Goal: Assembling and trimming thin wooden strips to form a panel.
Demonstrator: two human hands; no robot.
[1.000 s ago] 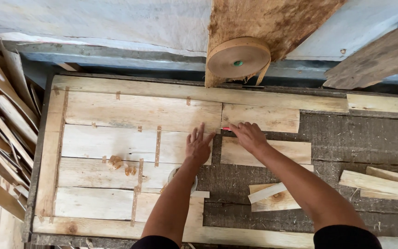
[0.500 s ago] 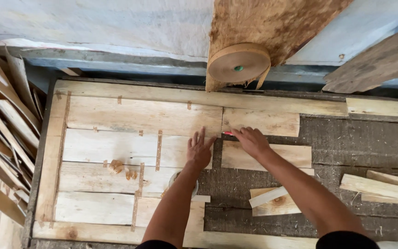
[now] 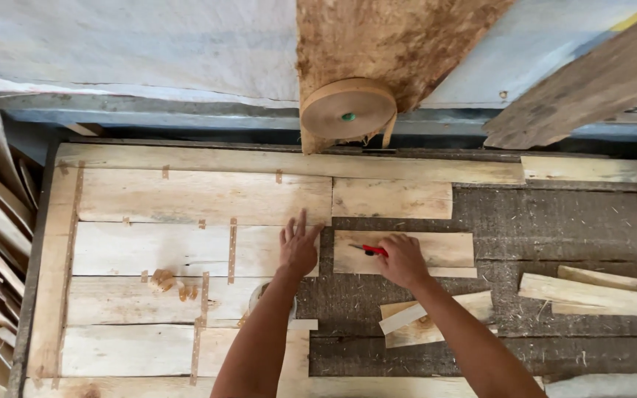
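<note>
1. Presently, the left hand (image 3: 298, 249) lies flat, fingers spread and holding nothing, on the right end of a pale thin veneer sheet (image 3: 186, 249) near the middle of the dark fibrous worktop (image 3: 554, 221); the pressure appears meant to keep the sheet from shifting.
2. The right hand (image 3: 403, 259) has its grip closed around a small red-handled cutter (image 3: 369, 250), blade end pointing left, over a short pale veneer piece (image 3: 436, 249) just beside that sheet.
3. The pieces sit edge to edge, likely for a seam.
4. A brown paper tape roll (image 3: 348, 107) hangs above the worktop's far edge, within reach.
5. Loose offcuts (image 3: 591, 291) lie towards the right edge.
</note>
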